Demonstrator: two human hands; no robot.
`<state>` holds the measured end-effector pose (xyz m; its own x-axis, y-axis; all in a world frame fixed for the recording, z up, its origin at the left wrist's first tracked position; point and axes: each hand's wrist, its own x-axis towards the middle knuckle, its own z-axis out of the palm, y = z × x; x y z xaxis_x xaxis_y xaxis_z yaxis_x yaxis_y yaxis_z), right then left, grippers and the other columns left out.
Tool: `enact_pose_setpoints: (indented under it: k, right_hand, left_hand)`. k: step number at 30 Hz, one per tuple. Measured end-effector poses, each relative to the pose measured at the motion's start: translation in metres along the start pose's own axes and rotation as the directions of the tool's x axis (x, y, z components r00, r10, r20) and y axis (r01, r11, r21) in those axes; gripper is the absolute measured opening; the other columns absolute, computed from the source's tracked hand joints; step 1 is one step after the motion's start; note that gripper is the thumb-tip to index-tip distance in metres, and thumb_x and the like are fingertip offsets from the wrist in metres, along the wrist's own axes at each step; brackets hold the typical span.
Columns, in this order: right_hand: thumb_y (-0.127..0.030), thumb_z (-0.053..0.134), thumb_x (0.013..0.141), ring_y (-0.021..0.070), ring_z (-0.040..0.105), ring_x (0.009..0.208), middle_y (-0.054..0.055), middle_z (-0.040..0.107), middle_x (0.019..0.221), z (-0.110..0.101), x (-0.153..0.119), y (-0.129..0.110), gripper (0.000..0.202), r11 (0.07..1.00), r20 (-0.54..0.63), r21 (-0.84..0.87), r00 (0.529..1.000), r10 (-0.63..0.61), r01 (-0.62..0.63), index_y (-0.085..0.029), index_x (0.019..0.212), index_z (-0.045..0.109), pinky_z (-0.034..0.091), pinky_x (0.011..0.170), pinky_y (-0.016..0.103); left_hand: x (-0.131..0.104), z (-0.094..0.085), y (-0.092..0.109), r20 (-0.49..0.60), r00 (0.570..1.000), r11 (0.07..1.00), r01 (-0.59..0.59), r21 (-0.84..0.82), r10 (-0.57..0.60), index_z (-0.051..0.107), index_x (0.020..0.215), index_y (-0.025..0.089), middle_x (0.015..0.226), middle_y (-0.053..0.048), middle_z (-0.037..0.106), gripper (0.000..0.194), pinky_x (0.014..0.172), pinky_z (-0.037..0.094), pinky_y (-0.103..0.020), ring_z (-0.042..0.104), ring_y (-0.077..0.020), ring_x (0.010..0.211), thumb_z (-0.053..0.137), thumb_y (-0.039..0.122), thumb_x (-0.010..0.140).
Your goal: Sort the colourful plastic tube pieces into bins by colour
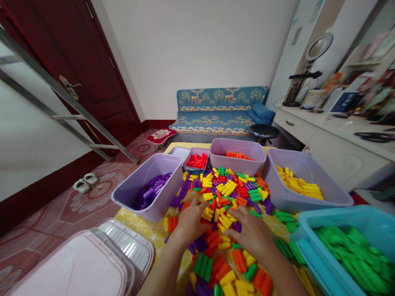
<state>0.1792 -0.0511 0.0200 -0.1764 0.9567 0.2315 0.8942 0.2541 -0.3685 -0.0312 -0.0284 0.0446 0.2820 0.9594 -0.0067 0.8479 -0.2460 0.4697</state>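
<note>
Both half-open, left hand point(190, 222) and right hand point(253, 232) show no grip I can confirm; hasty sweeping could scatter lower-centre pieces point(203, 266).

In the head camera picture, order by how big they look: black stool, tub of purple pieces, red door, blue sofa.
Largest to smallest, as pictured:
Red door
Blue sofa
Tub of purple pieces
Black stool

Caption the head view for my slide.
Left hand and right hand over multicoloured plastic pieces, beside lilac plastic tubs and a turquoise one.
</note>
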Motion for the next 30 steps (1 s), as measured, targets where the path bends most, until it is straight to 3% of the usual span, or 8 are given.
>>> enact_pose_setpoints:
  k: [3,11,17,20,23,26,28,30]
  right_hand:
    - [-0.031,0.076,0.062,0.0252,0.067,0.079,0.006,0.065,0.102,0.004,-0.002,-0.005,0.048,0.998,0.065,-0.060,0.998,-0.021,0.025,-0.027,0.108,0.066,0.046,0.063,0.032]
    - [-0.027,0.071,0.068,0.0253,0.066,0.081,0.008,0.065,0.098,0.027,0.018,-0.014,0.043,0.999,-0.035,-0.039,0.999,0.003,-0.004,-0.027,0.110,0.062,0.046,0.065,0.033]
    - [-0.021,0.065,0.074,0.0231,0.066,0.073,0.006,0.069,0.082,0.026,0.033,-0.016,0.005,0.999,-0.009,-0.036,0.999,0.037,-0.037,-0.024,0.078,0.066,0.045,0.061,0.031]
    - [-0.018,0.062,0.073,0.0213,0.066,0.068,0.003,0.069,0.073,0.025,0.034,-0.011,0.006,0.993,0.000,0.100,0.998,0.061,-0.061,-0.023,0.070,0.064,0.044,0.061,0.030]
    - [-0.025,0.063,0.073,0.0191,0.064,0.062,0.001,0.067,0.066,0.018,0.035,0.001,0.005,0.904,-0.029,0.410,0.989,0.144,-0.120,-0.022,0.069,0.063,0.046,0.057,0.028]
    - [-0.037,0.064,0.075,0.0181,0.064,0.060,0.003,0.068,0.074,0.001,0.037,0.012,0.025,0.643,-0.112,0.747,0.920,0.374,-0.170,-0.019,0.091,0.065,0.049,0.052,0.027]
    - [-0.040,0.066,0.074,0.0164,0.065,0.062,0.002,0.067,0.078,-0.011,0.039,0.018,0.037,0.447,-0.202,0.890,0.803,0.561,-0.089,-0.018,0.104,0.063,0.053,0.057,0.029]
    - [-0.036,0.070,0.072,0.0141,0.066,0.067,0.000,0.066,0.081,-0.023,0.041,0.023,0.037,0.298,-0.296,0.948,0.655,0.695,0.112,-0.019,0.104,0.061,0.056,0.069,0.031]
  left_hand:
    - [0.008,0.014,0.006,-0.040,0.999,0.999,0.002,-0.038,-0.003,0.060,0.121,0.028,0.130,-0.013,0.052,0.056,0.086,0.048,-0.039,0.062,-0.0303,0.102,0.070,0.017,0.067]
    - [0.031,0.049,-0.006,-0.294,0.955,0.925,-0.093,-0.367,-0.021,0.062,0.111,0.022,0.127,-0.010,0.052,0.042,0.090,0.048,-0.037,0.058,-0.0222,0.107,0.056,0.005,0.073]
    - [0.032,0.055,-0.011,-0.444,0.895,0.849,-0.212,-0.484,-0.029,0.060,0.106,0.019,0.108,-0.008,0.059,0.035,0.083,0.048,-0.032,0.059,-0.0187,0.095,0.057,0.006,0.073]
    - [0.033,0.056,-0.013,-0.451,0.892,0.850,-0.231,-0.474,-0.009,0.060,0.106,0.019,0.100,-0.006,0.062,0.035,0.083,0.047,-0.032,0.059,-0.0184,0.091,0.058,0.006,0.073]
    - [0.033,0.058,-0.014,-0.451,0.893,0.859,-0.223,-0.461,-0.010,0.060,0.106,0.018,0.098,-0.005,0.063,0.035,0.078,0.047,-0.030,0.058,-0.0170,0.085,0.058,0.006,0.073]
    - [0.032,0.058,-0.013,-0.443,0.896,0.872,-0.202,-0.447,-0.019,0.060,0.105,0.018,0.093,-0.003,0.062,0.036,0.074,0.046,-0.028,0.057,-0.0151,0.078,0.059,0.005,0.072]
    - [0.031,0.057,-0.011,-0.431,0.902,0.876,-0.195,-0.440,-0.015,0.060,0.105,0.018,0.090,-0.003,0.061,0.036,0.072,0.045,-0.027,0.055,-0.0144,0.075,0.059,0.005,0.072]
    - [0.030,0.056,-0.010,-0.419,0.908,0.878,-0.193,-0.438,-0.010,0.060,0.106,0.018,0.089,-0.002,0.061,0.037,0.070,0.045,-0.026,0.054,-0.0140,0.073,0.059,0.004,0.072]
